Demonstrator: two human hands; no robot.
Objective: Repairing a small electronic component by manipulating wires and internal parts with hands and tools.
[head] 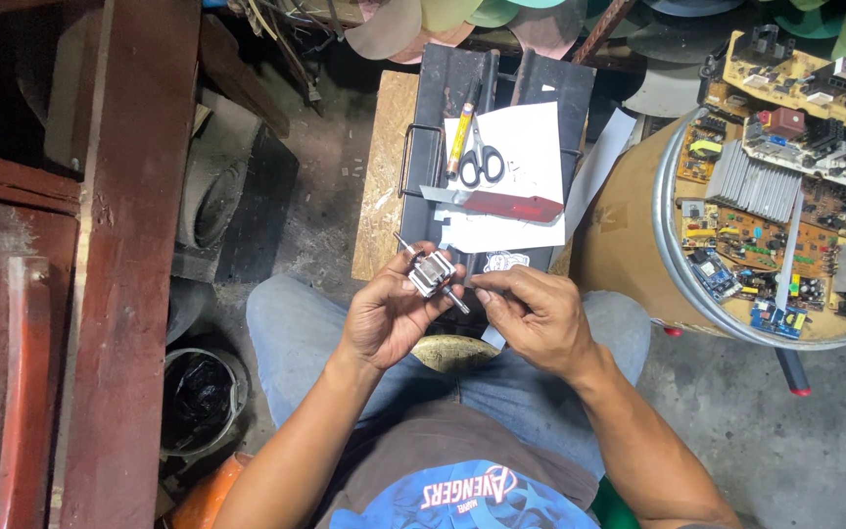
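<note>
- Fingers (pixel 421 263) of left hand (pixel 391 312): clasped round a small metal motor (pixel 431 273), held above the lap, shaft sticking out both ends.
- Right hand (pixel 531 312): fingertips pinched at the shaft's lower end.
- Jeans (pixel 291 328): beneath both hands.
- Black box (pixel 501 83), beyond the hands: carries white paper (pixel 531 137), scissors (pixel 482 157), a pen (pixel 462 135).
- Drum (pixel 629 235), far right: loaded with circuit boards (pixel 785 196).

grey concrete floor (pixel 795 441), red wooden beam (pixel 129 245)
</note>
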